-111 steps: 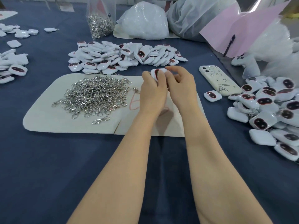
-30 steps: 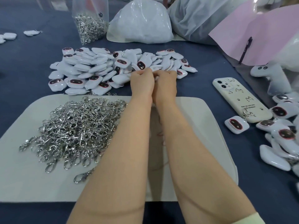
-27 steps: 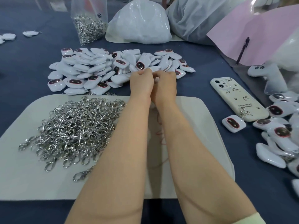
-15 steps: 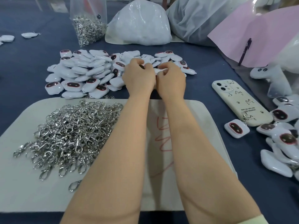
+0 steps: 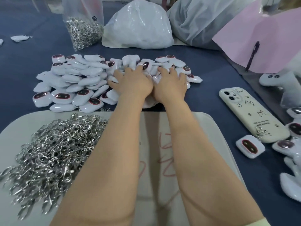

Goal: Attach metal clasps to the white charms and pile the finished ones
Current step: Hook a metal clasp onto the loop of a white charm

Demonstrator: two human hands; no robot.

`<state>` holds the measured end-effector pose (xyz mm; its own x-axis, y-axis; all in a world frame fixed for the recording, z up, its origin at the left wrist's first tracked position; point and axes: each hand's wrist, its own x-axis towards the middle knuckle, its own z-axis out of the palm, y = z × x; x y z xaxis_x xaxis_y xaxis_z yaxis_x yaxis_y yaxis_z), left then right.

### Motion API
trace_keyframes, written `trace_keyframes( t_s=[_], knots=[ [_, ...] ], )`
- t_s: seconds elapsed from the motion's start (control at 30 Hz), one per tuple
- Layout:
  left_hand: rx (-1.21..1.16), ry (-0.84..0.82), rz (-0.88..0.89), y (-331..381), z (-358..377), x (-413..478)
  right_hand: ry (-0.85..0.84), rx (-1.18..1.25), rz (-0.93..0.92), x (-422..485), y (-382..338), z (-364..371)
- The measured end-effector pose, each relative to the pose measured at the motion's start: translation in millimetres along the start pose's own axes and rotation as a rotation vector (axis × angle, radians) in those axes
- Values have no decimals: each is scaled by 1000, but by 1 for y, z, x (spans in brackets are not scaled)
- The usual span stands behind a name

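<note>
Side by side, the left hand (image 5: 132, 84) and right hand (image 5: 171, 85), fingers splayed flat and gripping nothing, press on the heap of glossy white rounded-square charms (image 5: 73, 80), its long axis left-to-right across the blue cloth tabletop (image 5: 32, 59), beyond tangled shiny silver metal clasps (image 5: 53, 152) on a cream mat (image 5: 203, 136)
</note>
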<state>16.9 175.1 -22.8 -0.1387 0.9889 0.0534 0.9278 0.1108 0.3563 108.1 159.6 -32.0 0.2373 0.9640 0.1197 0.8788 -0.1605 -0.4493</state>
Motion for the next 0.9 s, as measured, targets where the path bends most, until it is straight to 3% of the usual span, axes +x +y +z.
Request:
trace_keyframes(
  t_s=[0.13,0.4,0.57,0.67,0.9],
  knots=[
    [-20,-65,130,-7,-3,-28,-28,39,-29,-31,0,-12],
    [-266,-119,98,-16,-17,-89,29,192,-86,-87,6,-27],
    [-370,110,69,-12,-16,-125,201,221,12,-115,15,-23],
    [-538,271,138,-18,-16,-138,198,190,90,-127,25,-23],
    [-1025,236,-18,-22,-20,-173,333,318,130,-147,25,-28]
  ],
)
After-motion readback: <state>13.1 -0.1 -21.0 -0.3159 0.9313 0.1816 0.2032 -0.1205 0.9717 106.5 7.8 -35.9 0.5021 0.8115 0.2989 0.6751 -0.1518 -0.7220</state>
